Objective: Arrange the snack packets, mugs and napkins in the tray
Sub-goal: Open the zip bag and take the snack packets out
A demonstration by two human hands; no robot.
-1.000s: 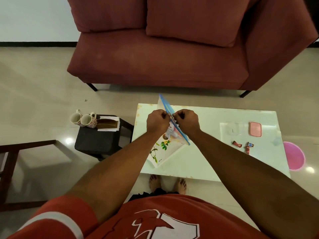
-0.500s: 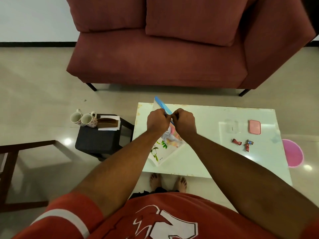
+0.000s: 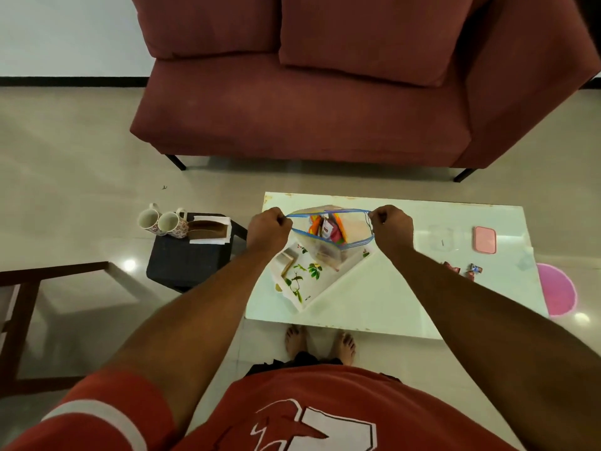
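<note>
A clear zip bag [image 3: 327,247] with a blue seal hangs above the white floral tray [image 3: 300,284] on the white table [image 3: 383,294]. Its mouth is pulled wide, and colourful snack packets [image 3: 328,230] show inside. My left hand [image 3: 268,227] grips the left end of the seal and my right hand [image 3: 390,227] grips the right end. Two floral mugs [image 3: 162,220] lie beside a stack of white and brown napkins [image 3: 209,230] on a small dark stool [image 3: 190,258] left of the table.
A clear box [image 3: 440,239], a pink lid [image 3: 485,239] and three small wrapped sweets [image 3: 465,271] sit on the table's right side. A red sofa [image 3: 309,102] stands behind. A pink mat [image 3: 557,292] lies at right, a wooden frame [image 3: 19,320] at left.
My hands were together pinching the bag's shut seal. They have moved apart, pulling the bag's mouth open and showing the packets inside.
</note>
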